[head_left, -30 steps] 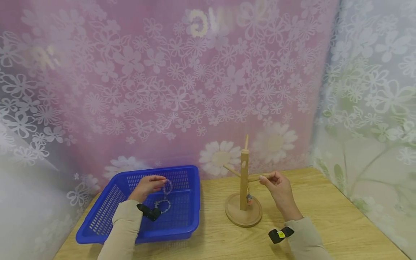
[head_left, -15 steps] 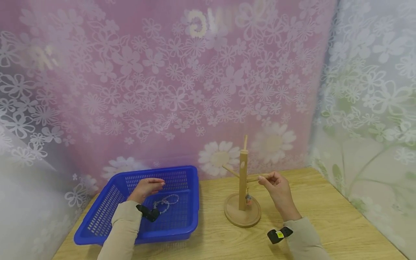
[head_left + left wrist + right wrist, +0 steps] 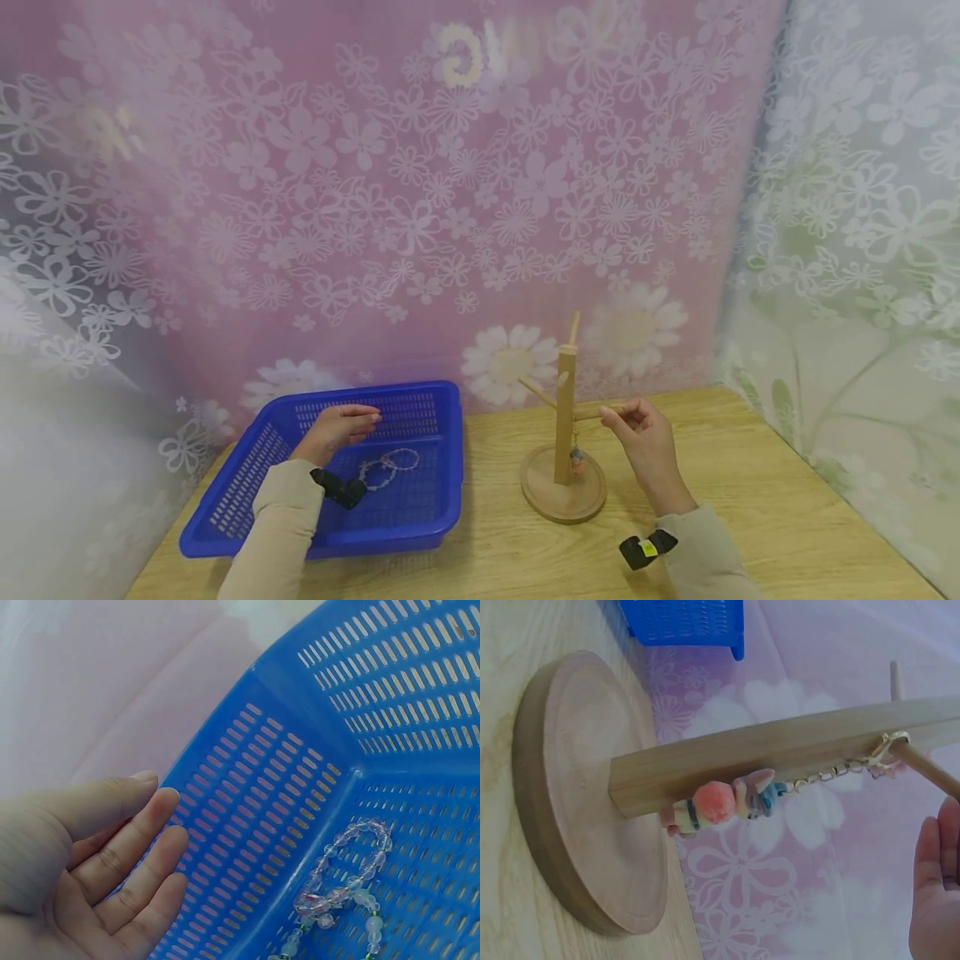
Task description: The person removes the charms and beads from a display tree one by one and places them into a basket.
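My left hand (image 3: pixel 337 433) hovers over the blue basket (image 3: pixel 448 500) with nothing in it; in the left wrist view its fingers (image 3: pixel 154 859) are relaxed, thumb tip close to the index finger. Two bead bracelets lie on the basket floor, a pinkish one (image 3: pixel 406 459) touching a pale one (image 3: pixel 377 476). My right hand (image 3: pixel 648 446) pinches the end of a peg on the wooden stand (image 3: pixel 565 417). From that peg a keychain with a small figure (image 3: pixel 716 802) hangs by its ring (image 3: pixel 889 748), close to the post.
The stand's round base (image 3: pixel 564 510) rests on the wooden table (image 3: pixel 780 500), right of the basket. Other pegs stick out from the post, one (image 3: pixel 536 392) to the left and one at the top. Floral curtains hang behind the table and at both sides.
The pinkish bracelet has left my left hand's fingers and dropped to the basket floor beside the pale one. My right hand has stayed at the peg.
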A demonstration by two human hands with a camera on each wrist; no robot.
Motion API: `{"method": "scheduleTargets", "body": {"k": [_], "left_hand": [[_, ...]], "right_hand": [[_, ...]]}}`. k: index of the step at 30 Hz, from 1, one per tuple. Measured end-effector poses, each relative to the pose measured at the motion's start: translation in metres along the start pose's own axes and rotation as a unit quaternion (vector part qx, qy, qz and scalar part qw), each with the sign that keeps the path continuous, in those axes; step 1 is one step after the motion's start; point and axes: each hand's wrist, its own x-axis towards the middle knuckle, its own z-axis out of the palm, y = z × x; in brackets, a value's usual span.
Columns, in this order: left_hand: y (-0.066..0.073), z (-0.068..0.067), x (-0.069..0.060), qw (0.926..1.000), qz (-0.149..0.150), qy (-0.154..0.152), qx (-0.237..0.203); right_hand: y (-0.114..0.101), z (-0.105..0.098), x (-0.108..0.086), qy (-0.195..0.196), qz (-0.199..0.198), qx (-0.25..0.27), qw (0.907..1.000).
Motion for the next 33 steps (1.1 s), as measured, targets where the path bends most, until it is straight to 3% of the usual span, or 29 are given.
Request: {"method": "scheduleTargets", "body": {"k": [8,14,19,23,28,33], "left_hand": [[0.006,-0.002,0.001,0.9998,0.006,-0.018,-0.009],[0.018,0.002,-0.006,0.9993,0.014,-0.034,0.0],[0.023,0.006,-0.008,0.9991,0.018,-0.037,0.004],[0.027,0.009,-0.01,0.999,0.021,-0.038,0.0],[0.032,0.014,-0.012,0.9988,0.028,-0.039,0.002],[0.037,0.018,-0.014,0.9984,0.036,-0.044,-0.007]], "right_hand": [[0.0,0.003,-0.008,0.038,-0.022,-0.024,0.9987],[-0.002,0.009,-0.017,0.073,-0.046,-0.045,0.9952],[-0.024,0.02,-0.028,0.081,-0.063,-0.056,0.9931],[-0.033,0.023,-0.032,0.075,-0.085,-0.065,0.9915],[-0.016,0.014,-0.025,0.04,-0.078,-0.063,0.9941],[-0.009,0.001,-0.018,-0.012,-0.076,-0.099,0.992]]}}
